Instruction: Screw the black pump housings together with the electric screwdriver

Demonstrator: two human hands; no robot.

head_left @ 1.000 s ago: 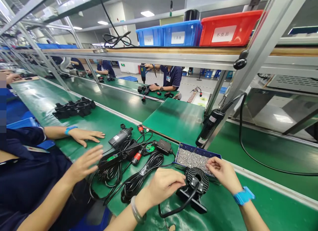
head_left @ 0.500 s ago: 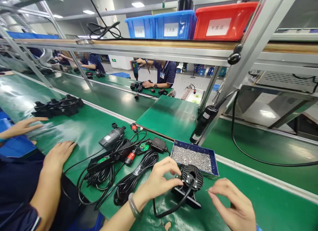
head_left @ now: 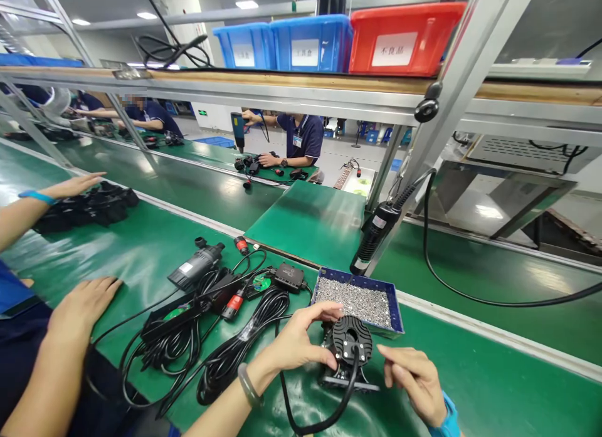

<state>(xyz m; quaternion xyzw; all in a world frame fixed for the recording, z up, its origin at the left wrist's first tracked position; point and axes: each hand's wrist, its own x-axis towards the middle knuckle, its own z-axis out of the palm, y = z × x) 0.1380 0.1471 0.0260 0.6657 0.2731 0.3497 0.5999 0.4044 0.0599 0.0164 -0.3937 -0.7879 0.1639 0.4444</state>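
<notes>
My left hand [head_left: 301,343], with a grey bangle at the wrist, grips the left side of a black ribbed pump body [head_left: 350,346] between thumb and fingers. The body stands on a flat base on the green bench, and a thick black cable [head_left: 347,407] leaves its front plate, where small screws show. Just right of it is my right hand [head_left: 411,374], wearing a blue wristband, fingers drawn together and apart from the body; anything in the fingertips is too small to make out. Behind both hands sits a blue tray [head_left: 399,318] full of small silver screws [head_left: 355,299].
Coiled black cables [head_left: 244,336], a dark grey pump [head_left: 197,266] and red-ringed connectors [head_left: 234,305] lie to the left. A black electric screwdriver [head_left: 376,233] hangs behind the tray. A co-worker's arms [head_left: 78,318] reach in from the left, towards black parts [head_left: 89,208]. Bins line the shelf above.
My right hand has moved closer to the pump body, and the fine pin-like piece at its fingertips no longer shows. The body sits more upright. A co-worker's hand has moved over the black parts.
</notes>
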